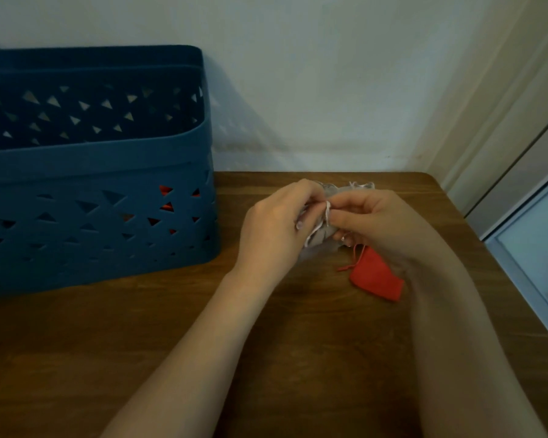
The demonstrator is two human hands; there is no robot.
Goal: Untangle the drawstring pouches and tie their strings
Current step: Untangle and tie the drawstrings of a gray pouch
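A grey drawstring pouch [321, 240] is held between both hands above the wooden table [140, 336]; most of it is hidden by the fingers. My left hand [274, 229] pinches its white string [327, 212] from the left. My right hand [380, 224] pinches the same string from the right, fingers curled. More grey fabric [356, 186] shows behind the hands. A red drawstring pouch [375, 275] lies flat on the table under my right wrist, its red cord trailing to the left.
A dark blue plastic basket [92, 153] with triangle cut-outs stands at the left against the wall; something red shows through its holes [166, 197]. The table's right edge runs next to a pale frame [525, 248].
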